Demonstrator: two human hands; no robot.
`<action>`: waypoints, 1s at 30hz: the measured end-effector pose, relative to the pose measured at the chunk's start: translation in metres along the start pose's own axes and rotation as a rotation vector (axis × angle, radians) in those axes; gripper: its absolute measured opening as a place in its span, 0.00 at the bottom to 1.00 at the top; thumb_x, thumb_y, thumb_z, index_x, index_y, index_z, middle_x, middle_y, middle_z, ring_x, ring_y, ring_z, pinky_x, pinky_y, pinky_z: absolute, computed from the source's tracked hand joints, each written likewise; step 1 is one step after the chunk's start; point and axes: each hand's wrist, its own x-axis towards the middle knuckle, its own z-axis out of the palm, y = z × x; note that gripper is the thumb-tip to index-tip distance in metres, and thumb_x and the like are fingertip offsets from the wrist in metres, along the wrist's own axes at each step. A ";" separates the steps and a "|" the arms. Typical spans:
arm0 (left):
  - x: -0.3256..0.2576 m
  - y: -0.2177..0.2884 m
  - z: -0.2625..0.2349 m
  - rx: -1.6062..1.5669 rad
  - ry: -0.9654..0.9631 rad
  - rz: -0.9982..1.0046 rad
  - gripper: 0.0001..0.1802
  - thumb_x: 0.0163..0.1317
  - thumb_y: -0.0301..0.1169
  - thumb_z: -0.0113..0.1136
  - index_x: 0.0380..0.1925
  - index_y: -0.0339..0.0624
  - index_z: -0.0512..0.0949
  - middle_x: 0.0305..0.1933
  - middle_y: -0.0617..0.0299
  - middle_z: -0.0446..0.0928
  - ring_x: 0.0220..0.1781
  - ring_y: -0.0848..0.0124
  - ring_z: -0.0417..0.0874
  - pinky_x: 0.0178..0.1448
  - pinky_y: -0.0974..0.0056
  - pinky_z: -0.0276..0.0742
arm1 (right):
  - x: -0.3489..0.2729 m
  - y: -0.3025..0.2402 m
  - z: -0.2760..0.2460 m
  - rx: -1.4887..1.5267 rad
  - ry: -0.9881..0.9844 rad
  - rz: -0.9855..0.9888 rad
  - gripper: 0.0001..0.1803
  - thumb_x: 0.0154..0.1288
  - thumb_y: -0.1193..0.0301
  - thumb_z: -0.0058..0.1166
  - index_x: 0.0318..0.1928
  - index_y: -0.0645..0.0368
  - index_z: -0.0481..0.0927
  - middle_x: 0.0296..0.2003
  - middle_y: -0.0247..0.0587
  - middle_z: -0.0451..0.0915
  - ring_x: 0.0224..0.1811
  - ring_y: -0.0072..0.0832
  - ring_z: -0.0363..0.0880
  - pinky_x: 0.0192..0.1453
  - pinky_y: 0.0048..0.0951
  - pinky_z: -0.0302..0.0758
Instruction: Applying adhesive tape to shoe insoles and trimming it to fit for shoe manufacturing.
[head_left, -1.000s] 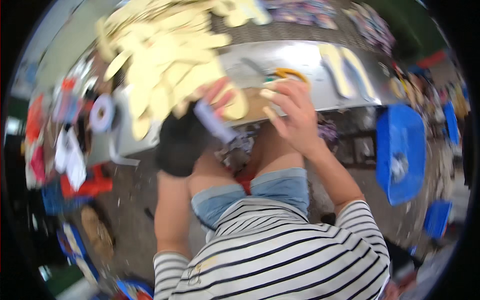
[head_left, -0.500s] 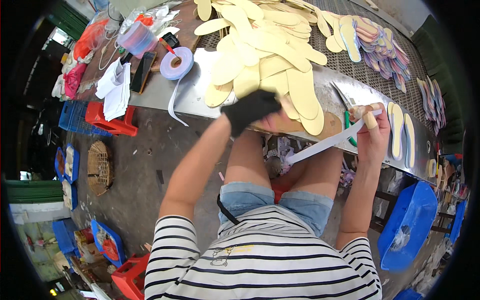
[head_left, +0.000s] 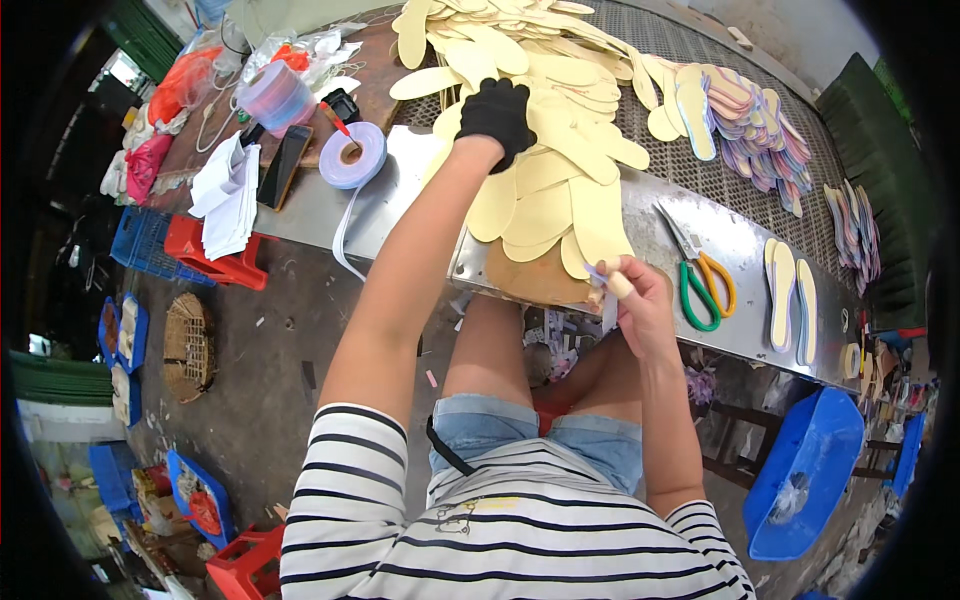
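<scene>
Scissors (head_left: 700,275) with orange-green handles lay on the counter (head_left: 740,235); a tape roll (head_left: 352,155) sat beside a phone (head_left: 283,165); a blue bin (head_left: 805,470) stood below.

The metal surface (head_left: 690,235) runs from eleven o'clock down to four o'clock. A heap of pale yellow insoles (head_left: 545,190) lies on it at twelve o'clock, with multicoloured insoles (head_left: 745,125) at two. Scissors (head_left: 700,275) with green and orange handles lie at three o'clock, a roll of lilac tape (head_left: 352,155) at eleven, folded white papers (head_left: 228,190) at ten.
</scene>
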 end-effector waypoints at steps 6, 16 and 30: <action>0.013 -0.005 -0.003 0.024 -0.097 0.086 0.33 0.41 0.43 0.66 0.50 0.45 0.72 0.51 0.54 0.71 0.57 0.57 0.68 0.59 0.56 0.67 | 0.016 0.018 0.003 -0.188 0.062 0.081 0.09 0.60 0.76 0.53 0.41 0.65 0.75 0.29 0.33 0.76 0.28 0.16 0.74 0.31 0.17 0.72; -0.017 0.014 -0.055 -0.047 0.184 0.318 0.32 0.37 0.37 0.69 0.46 0.44 0.72 0.46 0.57 0.71 0.52 0.58 0.69 0.55 0.57 0.69 | 0.026 0.018 -0.003 -0.133 0.152 0.084 0.06 0.61 0.75 0.51 0.40 0.61 0.75 0.25 0.30 0.76 0.18 0.12 0.68 0.19 0.12 0.62; -0.036 0.000 -0.035 -0.235 0.386 0.307 0.37 0.36 0.36 0.71 0.52 0.48 0.69 0.59 0.51 0.65 0.62 0.52 0.63 0.62 0.55 0.64 | 0.117 -0.034 -0.044 -1.179 0.279 -0.198 0.12 0.51 0.68 0.55 0.31 0.64 0.81 0.22 0.42 0.79 0.25 0.27 0.77 0.32 0.28 0.72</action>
